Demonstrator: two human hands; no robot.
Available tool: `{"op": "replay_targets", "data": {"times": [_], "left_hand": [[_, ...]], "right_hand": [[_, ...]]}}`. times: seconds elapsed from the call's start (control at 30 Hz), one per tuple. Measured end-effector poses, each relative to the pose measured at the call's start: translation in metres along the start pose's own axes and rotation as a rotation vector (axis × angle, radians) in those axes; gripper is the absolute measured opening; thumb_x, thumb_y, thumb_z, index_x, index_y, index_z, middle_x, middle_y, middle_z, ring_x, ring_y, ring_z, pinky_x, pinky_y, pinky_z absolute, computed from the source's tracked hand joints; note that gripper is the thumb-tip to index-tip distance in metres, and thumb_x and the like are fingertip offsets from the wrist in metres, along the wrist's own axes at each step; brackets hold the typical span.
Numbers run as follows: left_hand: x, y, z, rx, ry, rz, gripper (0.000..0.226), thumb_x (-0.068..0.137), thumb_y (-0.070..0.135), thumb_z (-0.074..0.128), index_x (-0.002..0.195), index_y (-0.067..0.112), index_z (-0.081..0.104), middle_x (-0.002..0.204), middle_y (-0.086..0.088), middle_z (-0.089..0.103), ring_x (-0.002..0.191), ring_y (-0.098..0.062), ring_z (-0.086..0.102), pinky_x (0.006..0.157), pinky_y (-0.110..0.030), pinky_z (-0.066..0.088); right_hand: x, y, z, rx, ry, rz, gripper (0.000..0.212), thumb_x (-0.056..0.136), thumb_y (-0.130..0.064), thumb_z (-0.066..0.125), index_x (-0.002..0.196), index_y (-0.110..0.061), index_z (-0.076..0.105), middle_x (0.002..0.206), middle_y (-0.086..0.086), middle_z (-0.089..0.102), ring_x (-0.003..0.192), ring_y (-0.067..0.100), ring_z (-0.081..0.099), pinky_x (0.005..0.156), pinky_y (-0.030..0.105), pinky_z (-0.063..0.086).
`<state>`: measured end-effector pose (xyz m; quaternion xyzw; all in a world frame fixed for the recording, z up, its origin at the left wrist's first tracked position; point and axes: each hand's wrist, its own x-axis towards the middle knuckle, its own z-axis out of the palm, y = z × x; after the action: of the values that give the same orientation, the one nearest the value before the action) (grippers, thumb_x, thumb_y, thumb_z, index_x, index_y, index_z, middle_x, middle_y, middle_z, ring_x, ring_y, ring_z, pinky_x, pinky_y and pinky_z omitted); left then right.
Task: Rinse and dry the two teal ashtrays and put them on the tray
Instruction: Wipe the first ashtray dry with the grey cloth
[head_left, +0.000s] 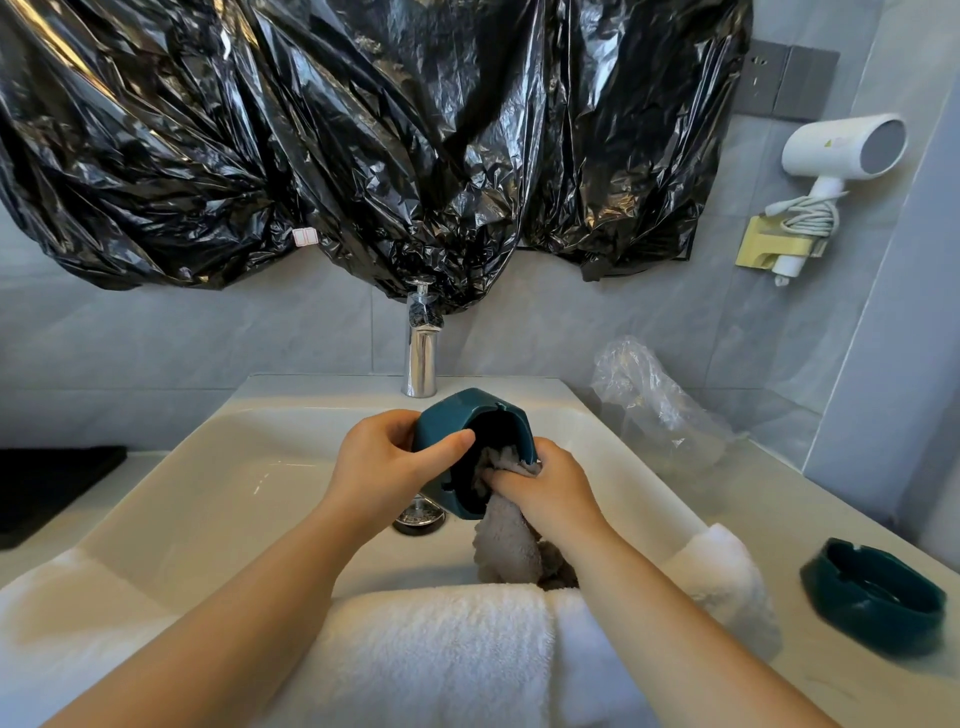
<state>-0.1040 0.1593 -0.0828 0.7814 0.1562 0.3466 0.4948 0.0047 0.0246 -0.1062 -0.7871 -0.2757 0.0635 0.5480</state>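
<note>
My left hand (387, 465) grips a teal ashtray (457, 415) by its rim, tilted on its side over the white sink (218, 467), with the hollow facing right. My right hand (540, 488) holds a grey cloth (506, 540) and presses part of it into the ashtray's hollow; the rest of the cloth hangs down into the basin. A second teal ashtray (872, 597) sits upright on the counter at the right. A dark tray (47, 488) lies on the counter at the far left, partly cut off by the frame edge.
A chrome faucet (422, 348) stands behind the sink, and the drain (418, 519) shows below the ashtray. White towels (441, 649) drape the sink's front edge. A clear plastic bag (654, 405) lies at the back right. Black plastic sheeting (363, 130) covers the wall; a hair dryer (836, 150) hangs at the right.
</note>
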Motion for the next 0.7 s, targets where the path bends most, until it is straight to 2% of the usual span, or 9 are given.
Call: {"op": "replay_targets", "data": {"times": [0.1, 0.17, 0.27, 0.33, 0.4, 0.47, 0.6, 0.63, 0.7], "left_hand": [[-0.001, 0.001, 0.002, 0.007, -0.019, 0.008, 0.028, 0.072, 0.04, 0.08, 0.082, 0.015, 0.072, 0.08, -0.01, 0.074, 0.079, -0.028, 0.07, 0.074, -0.051, 0.057], [-0.001, 0.001, 0.002, 0.011, -0.019, 0.007, 0.036, 0.069, 0.048, 0.079, 0.082, 0.015, 0.072, 0.079, -0.009, 0.074, 0.078, -0.027, 0.071, 0.073, -0.051, 0.057], [0.0, 0.0, 0.0, 0.038, -0.004, 0.0, 0.043, 0.068, 0.054, 0.076, 0.082, 0.014, 0.072, 0.079, -0.01, 0.073, 0.078, -0.029, 0.07, 0.071, -0.052, 0.057], [0.001, -0.001, 0.0, 0.05, 0.023, -0.009, 0.036, 0.074, 0.05, 0.074, 0.082, 0.015, 0.072, 0.078, -0.009, 0.073, 0.078, -0.027, 0.07, 0.071, -0.049, 0.058], [0.001, 0.0, -0.001, 0.046, 0.061, -0.017, 0.031, 0.076, 0.048, 0.073, 0.083, 0.017, 0.072, 0.075, -0.004, 0.073, 0.076, -0.021, 0.07, 0.07, -0.044, 0.06], [0.002, 0.0, -0.001, 0.052, 0.101, -0.02, 0.032, 0.077, 0.049, 0.071, 0.083, 0.018, 0.072, 0.073, -0.002, 0.073, 0.075, -0.019, 0.07, 0.067, -0.039, 0.06], [0.003, -0.002, -0.003, 0.025, 0.152, -0.043, 0.034, 0.078, 0.048, 0.07, 0.084, 0.015, 0.072, 0.073, -0.003, 0.072, 0.074, -0.019, 0.069, 0.059, -0.028, 0.055], [0.004, -0.002, -0.004, 0.029, 0.165, -0.044, 0.035, 0.078, 0.049, 0.07, 0.085, 0.015, 0.072, 0.073, -0.002, 0.071, 0.073, -0.018, 0.068, 0.058, -0.027, 0.054], [0.005, -0.003, -0.005, 0.038, 0.193, -0.045, 0.037, 0.078, 0.05, 0.07, 0.086, 0.015, 0.072, 0.073, 0.0, 0.07, 0.072, -0.016, 0.067, 0.054, -0.024, 0.052]], "right_hand": [[-0.002, -0.001, -0.002, -0.07, 0.171, -0.07, 0.016, 0.083, -0.022, 0.071, 0.094, -0.013, 0.063, 0.083, -0.002, 0.064, 0.077, 0.016, 0.059, 0.055, 0.022, 0.04], [-0.004, -0.004, -0.002, -0.127, 0.25, -0.113, 0.022, 0.082, -0.025, 0.072, 0.1, -0.017, 0.062, 0.09, -0.002, 0.066, 0.081, 0.016, 0.061, 0.058, 0.022, 0.042], [-0.006, -0.01, 0.002, -0.216, 0.267, -0.161, 0.034, 0.083, -0.025, 0.073, 0.108, -0.021, 0.051, 0.105, -0.001, 0.059, 0.087, 0.016, 0.057, 0.058, 0.016, 0.039], [-0.009, -0.015, 0.002, -0.257, 0.278, -0.184, 0.04, 0.082, -0.025, 0.074, 0.106, -0.021, 0.042, 0.105, -0.002, 0.052, 0.086, 0.013, 0.051, 0.055, 0.011, 0.033], [-0.013, -0.018, 0.001, -0.278, 0.293, -0.217, 0.048, 0.078, -0.028, 0.079, 0.102, -0.021, 0.038, 0.103, -0.004, 0.046, 0.084, 0.011, 0.046, 0.054, 0.012, 0.034], [-0.015, -0.019, 0.001, -0.275, 0.296, -0.252, 0.051, 0.074, -0.03, 0.082, 0.098, -0.021, 0.039, 0.099, -0.005, 0.044, 0.079, 0.006, 0.043, 0.06, 0.009, 0.037], [-0.016, -0.019, 0.003, -0.199, 0.147, -0.296, 0.025, 0.074, -0.031, 0.082, 0.076, -0.025, 0.058, 0.087, -0.007, 0.054, 0.078, -0.001, 0.05, 0.065, 0.004, 0.037], [-0.016, -0.019, 0.003, -0.191, 0.101, -0.303, 0.017, 0.076, -0.031, 0.08, 0.074, -0.027, 0.064, 0.086, -0.009, 0.054, 0.079, -0.001, 0.052, 0.066, 0.004, 0.038], [-0.017, -0.018, 0.003, -0.203, 0.035, -0.309, 0.006, 0.082, -0.03, 0.076, 0.085, -0.029, 0.072, 0.09, -0.01, 0.053, 0.082, -0.001, 0.052, 0.069, 0.001, 0.038]]}}
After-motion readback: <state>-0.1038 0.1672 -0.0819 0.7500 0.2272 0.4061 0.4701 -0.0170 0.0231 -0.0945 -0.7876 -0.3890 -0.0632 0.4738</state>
